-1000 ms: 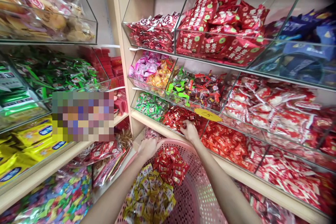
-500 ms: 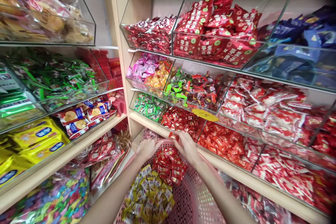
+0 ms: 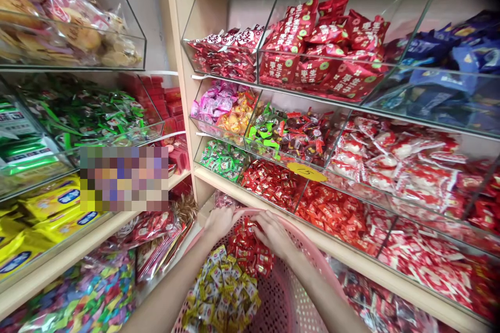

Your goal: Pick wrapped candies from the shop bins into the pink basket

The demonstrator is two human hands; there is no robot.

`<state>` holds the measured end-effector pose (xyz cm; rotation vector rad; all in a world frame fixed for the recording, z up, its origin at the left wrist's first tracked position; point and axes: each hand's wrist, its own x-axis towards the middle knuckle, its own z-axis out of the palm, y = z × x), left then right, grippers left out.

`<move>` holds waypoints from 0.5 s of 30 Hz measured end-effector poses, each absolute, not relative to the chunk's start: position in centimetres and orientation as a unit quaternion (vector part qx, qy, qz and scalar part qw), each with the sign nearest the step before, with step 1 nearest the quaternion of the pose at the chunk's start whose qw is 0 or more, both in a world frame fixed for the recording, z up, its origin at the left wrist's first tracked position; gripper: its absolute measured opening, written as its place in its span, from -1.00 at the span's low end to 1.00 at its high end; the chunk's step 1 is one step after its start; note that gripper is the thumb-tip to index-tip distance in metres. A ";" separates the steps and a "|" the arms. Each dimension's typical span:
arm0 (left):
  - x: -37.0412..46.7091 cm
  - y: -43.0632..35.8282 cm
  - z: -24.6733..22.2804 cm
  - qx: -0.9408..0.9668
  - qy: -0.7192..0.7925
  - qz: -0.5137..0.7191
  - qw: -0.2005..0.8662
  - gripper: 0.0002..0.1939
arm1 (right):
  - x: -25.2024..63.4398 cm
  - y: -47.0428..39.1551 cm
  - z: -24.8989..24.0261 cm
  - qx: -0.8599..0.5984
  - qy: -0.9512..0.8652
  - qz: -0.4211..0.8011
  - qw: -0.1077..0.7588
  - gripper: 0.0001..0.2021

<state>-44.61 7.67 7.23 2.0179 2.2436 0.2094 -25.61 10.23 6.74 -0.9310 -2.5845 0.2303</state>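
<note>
A pink perforated plastic basket (image 3: 312, 255) stands below me. Inside lie yellow-wrapped candies (image 3: 222, 291) and, toward the far side, red-wrapped candies (image 3: 250, 255). My left hand (image 3: 219, 225) is closed around the basket's far rim, its fingertips hidden behind it. Just inside the rim on the right, my right hand (image 3: 275, 234) hangs over the red-wrapped candies, fingers bent down and a little apart. I see nothing held in it, though the fingertips overlap the candies below.
Beyond the basket, clear bins hold red candies (image 3: 269, 182), green candies (image 3: 222, 160) and orange-red packets (image 3: 332, 208). A yellow price tag (image 3: 307, 171) hangs there. Left shelves hold yellow packs (image 3: 50, 203); a pixelated patch covers part. A wooden shelf edge (image 3: 351, 252) runs close behind the basket.
My right hand has come down from above the far rim, near the red candy bin, to inside the basket over the red candies. My left hand stays on the rim.
</note>
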 end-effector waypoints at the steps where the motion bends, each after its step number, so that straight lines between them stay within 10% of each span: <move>1: -44.6 7.7 7.2 0.666 0.740 0.068 0.059 -0.28 | -25.7 10.3 6.6 -0.333 -0.920 0.080 0.189 -0.83; 15: -44.8 7.6 7.2 0.674 0.732 0.079 0.061 -0.27 | -25.4 11.8 9.2 -0.358 -0.884 0.087 0.286 -0.78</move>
